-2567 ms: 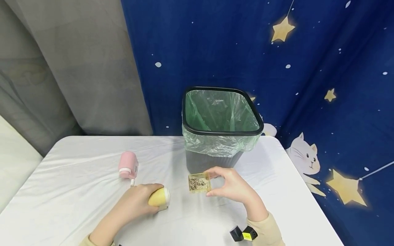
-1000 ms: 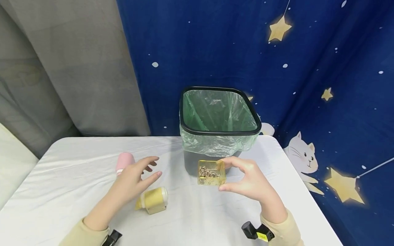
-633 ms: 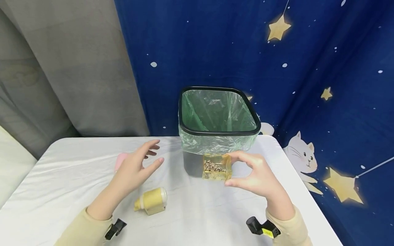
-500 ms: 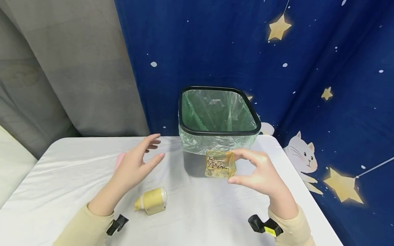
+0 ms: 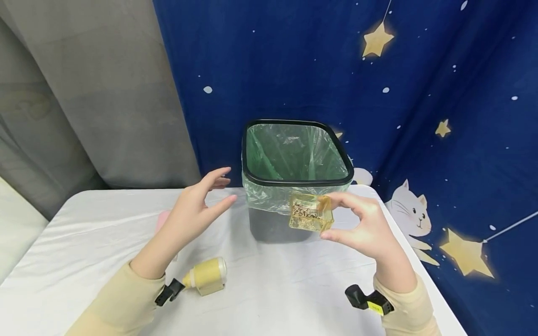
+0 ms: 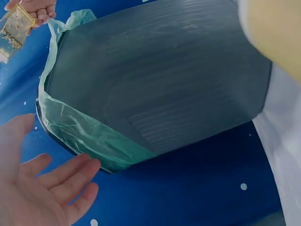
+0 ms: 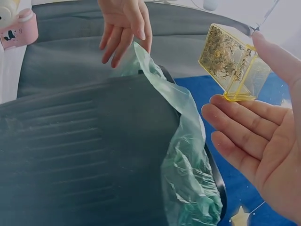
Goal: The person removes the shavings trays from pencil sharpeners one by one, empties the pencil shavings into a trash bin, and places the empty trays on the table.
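- Yellow see-through plastic formed the small square box [image 5: 312, 213], which was held tilted in the air at the near right of the grey, black-rimmed bin [image 5: 273, 228], short of its opening.
- It was probably light and stiff; its smooth walls might slip, and a hard squeeze could crack them.
- The loose, dark and pale dry-looking bits [image 7: 223, 52] inside would likely slide with more tilt.
- The right hand [image 5: 365, 226] pinched the box's right end between thumb and fingers; that seemed the best hold, as the left end stayed uncovered.
- The left hand [image 5: 194, 212] hovered left of the bin, fingers relaxed and grasping nothing, near the thin green plastic liner [image 5: 265, 198]; whether they touched was unclear.
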Demonstrator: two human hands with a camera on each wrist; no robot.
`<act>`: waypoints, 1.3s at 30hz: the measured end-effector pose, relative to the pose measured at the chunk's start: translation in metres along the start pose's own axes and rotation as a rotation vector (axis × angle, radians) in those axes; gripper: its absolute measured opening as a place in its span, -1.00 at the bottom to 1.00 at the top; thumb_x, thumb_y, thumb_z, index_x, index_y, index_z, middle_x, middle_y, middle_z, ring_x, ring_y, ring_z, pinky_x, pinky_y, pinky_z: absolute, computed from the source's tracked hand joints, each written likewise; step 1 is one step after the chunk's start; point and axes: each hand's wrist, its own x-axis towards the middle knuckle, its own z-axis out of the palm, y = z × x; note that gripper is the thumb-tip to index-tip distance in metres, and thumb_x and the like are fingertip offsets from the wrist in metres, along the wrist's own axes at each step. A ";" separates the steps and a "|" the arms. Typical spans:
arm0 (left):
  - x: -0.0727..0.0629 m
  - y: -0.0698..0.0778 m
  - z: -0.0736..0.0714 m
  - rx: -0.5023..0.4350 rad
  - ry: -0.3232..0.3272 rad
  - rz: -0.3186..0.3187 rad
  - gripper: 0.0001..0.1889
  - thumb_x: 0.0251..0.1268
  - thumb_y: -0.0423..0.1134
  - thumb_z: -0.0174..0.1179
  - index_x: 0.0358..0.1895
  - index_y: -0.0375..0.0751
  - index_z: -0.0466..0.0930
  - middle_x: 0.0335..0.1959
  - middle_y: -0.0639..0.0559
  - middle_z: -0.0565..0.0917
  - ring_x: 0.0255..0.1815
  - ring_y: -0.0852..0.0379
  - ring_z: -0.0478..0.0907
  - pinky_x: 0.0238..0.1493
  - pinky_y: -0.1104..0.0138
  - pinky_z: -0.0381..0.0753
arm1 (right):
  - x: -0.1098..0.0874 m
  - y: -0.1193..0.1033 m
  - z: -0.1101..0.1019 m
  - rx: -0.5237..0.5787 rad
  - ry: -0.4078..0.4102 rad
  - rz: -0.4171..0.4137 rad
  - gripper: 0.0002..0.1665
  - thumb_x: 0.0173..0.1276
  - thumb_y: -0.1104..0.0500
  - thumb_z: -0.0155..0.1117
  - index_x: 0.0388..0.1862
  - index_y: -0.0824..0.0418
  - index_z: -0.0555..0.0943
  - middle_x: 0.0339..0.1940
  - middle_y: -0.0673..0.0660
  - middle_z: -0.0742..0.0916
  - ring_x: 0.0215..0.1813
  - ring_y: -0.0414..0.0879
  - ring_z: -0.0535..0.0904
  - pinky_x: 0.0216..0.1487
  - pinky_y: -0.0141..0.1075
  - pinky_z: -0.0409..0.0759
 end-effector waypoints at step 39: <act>0.038 0.025 0.028 -0.010 0.106 -0.089 -0.41 -0.06 0.15 0.46 0.04 -0.04 0.57 0.00 0.03 0.64 0.08 0.11 0.52 0.06 0.11 0.47 | 0.025 0.010 -0.023 -0.147 0.157 0.137 -0.42 -0.19 0.47 0.57 -0.07 0.33 0.64 -0.33 0.11 0.74 -0.26 -0.26 0.62 -0.12 -0.43 0.52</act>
